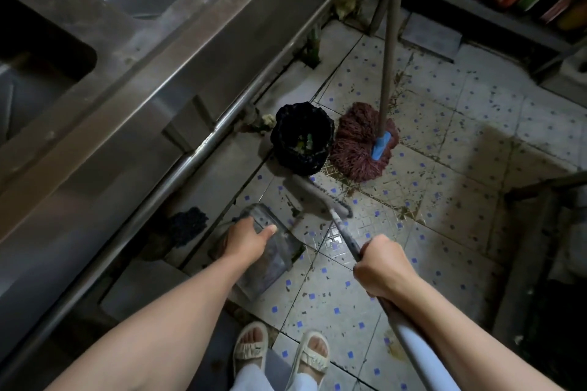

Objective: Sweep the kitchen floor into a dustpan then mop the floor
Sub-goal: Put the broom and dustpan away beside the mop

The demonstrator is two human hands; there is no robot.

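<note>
**Sweeping grit toward a held dustpan**

The left hand (pixel 251 240) grips the top edge of the translucent dustpan (pixel 266 251), fingers curled over it, apparently holding it steady on the tiled floor (pixel 444 143) with its open side facing the broom head (pixel 320 197). The right hand (pixel 381 267) is clenched round the broom handle (pixel 346 235), which slants down to the bristles just beyond the dustpan, placed to drag scraps inward. Beyond the dustpan stands a black-lined bin (pixel 301 138), handy for emptying. Touching the bin's far side, the reddish string mop (pixel 362 143) waits, its pole (pixel 389 41) leaning upright. Dirt specks lie scattered on the tiles past the dustpan, so sweeping looks unfinished.
</note>
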